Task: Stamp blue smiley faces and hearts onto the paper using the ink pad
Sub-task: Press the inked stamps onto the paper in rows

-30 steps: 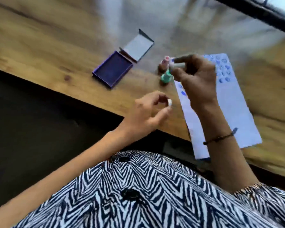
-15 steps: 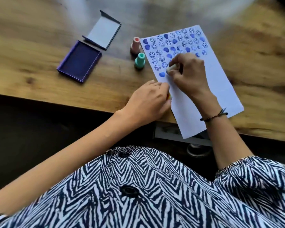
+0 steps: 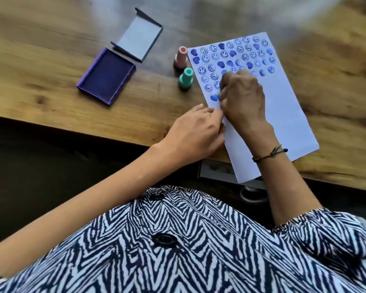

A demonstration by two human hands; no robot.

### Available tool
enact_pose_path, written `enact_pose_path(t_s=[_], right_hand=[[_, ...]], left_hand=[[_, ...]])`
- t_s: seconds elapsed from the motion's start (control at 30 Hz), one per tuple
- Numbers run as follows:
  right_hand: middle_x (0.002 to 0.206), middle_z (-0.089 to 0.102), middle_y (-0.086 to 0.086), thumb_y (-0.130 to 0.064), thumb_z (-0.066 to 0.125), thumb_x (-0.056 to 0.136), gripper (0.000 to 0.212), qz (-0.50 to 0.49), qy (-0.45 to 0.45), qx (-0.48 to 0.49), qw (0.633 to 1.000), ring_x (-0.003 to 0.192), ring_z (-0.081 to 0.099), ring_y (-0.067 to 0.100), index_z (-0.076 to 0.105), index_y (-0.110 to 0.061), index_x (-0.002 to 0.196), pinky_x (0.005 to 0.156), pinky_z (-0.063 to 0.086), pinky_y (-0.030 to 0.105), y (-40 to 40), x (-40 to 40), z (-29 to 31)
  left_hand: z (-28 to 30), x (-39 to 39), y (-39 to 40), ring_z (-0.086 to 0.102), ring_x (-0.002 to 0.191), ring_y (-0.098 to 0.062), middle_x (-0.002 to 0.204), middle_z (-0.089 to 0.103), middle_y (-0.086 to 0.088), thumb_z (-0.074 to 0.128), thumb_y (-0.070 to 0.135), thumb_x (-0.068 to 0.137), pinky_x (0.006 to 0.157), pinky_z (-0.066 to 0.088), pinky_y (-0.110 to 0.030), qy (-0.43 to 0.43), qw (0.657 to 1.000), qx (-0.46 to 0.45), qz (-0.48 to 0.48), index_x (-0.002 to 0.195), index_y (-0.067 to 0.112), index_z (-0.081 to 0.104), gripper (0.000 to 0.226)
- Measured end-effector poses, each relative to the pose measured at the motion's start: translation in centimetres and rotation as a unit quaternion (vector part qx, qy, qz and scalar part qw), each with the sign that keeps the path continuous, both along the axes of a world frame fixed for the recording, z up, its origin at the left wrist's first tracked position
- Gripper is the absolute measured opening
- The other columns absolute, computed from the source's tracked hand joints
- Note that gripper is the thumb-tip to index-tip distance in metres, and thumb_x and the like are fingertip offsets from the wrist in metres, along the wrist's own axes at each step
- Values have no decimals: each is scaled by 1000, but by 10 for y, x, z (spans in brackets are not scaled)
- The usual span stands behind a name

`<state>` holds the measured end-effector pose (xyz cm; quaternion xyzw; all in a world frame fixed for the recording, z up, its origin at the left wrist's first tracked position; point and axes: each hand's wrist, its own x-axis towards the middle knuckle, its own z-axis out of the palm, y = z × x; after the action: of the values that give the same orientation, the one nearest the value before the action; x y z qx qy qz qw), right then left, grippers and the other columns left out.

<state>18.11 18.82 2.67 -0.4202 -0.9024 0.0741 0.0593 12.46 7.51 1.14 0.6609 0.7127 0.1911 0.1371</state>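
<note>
The right hand [image 3: 242,100] had its fingers clamped on a small pale stamp [image 3: 221,92], pressed upright onto the paper [image 3: 283,115] just right of a lone blue heart [image 3: 214,97], at the near end of the printed rows. The left hand [image 3: 195,132] rested on the paper's left edge, fingers curled together around something small I could not identify. The open ink pad [image 3: 106,78] lay on the desk [image 3: 51,49] well to the left, past two spare stamps [image 3: 185,78], so re-inking would probably mean a leftward reach.
</note>
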Motion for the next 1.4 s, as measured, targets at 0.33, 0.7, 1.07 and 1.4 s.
enact_pose_path(t_s=[0.33, 0.7, 1.07, 1.4], right_hand=[[96, 56, 22, 0, 44, 83, 17, 23, -11, 22, 999, 79, 57, 42, 56, -6, 92, 61, 33, 33, 0, 1, -2], [94, 57, 20, -1, 47, 81, 15, 36, -11, 21, 999, 77, 57, 42, 56, -7, 90, 58, 33, 33, 3, 1, 0], [86, 71, 9, -8, 59, 75, 13, -91, 257, -79, 959, 81, 65, 27, 66, -13, 85, 77, 53, 37, -9, 36, 21], [68, 63, -3, -12, 71, 76, 15, -145, 393, -302, 856, 59, 67, 18, 64, -26, 76, 69, 60, 37, -37, 61, 29]], left_hand=[[4, -3, 1, 55, 102, -29, 100, 63, -17, 44, 27, 85, 107, 25, -30, -12, 1000, -7, -2, 93, 4, 48, 24], [6, -4, 2, 57, 101, -29, 99, 64, -16, 46, 29, 86, 106, 26, -30, -14, 1000, -4, -2, 94, 4, 49, 27], [4, -2, 1, 55, 105, -27, 109, 62, -14, 39, 28, 90, 107, 19, -28, -7, 1000, -2, 1, 101, 4, 48, 28], [16, -8, -7, 63, 99, -21, 106, 67, -12, 57, 17, 85, 88, 49, -31, -325, 939, 37, 107, 106, 6, 55, 24]])
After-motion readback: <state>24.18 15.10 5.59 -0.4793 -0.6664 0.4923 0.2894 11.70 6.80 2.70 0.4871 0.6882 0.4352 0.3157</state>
